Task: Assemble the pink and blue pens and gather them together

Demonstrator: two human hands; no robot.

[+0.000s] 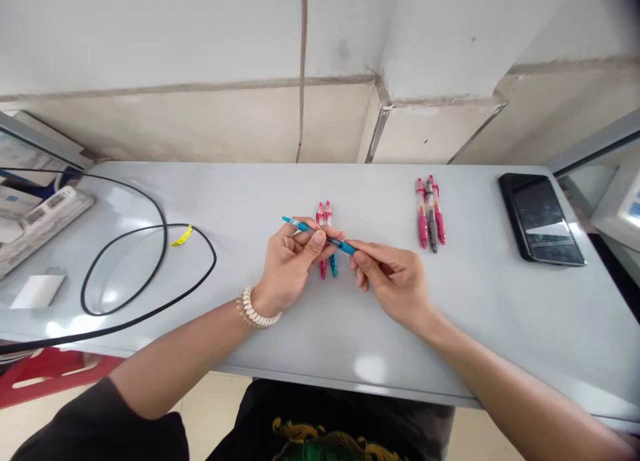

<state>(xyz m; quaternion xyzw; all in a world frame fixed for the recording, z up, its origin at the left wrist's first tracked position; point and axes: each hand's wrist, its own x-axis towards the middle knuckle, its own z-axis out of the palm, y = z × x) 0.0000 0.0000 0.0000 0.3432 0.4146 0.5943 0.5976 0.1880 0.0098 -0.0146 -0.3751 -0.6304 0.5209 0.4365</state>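
Both my hands hold one teal pen (300, 225) above the grey table (320, 327). My left hand (290, 264), with a beaded bracelet on its wrist, pinches the pen near its middle. My right hand (390, 277) grips the pen's darker teal end. Just behind and under my hands lie two pens side by side (325, 215), one pink and one with a teal tip. Further right on the table rests a group of three pens (430, 214), two pink and one grey.
A black phone (540, 219) lies face up at the right. A black cable (150, 267) with a yellow tag loops across the left side, near a white power strip (45, 217). The wall rises behind the table's far edge.
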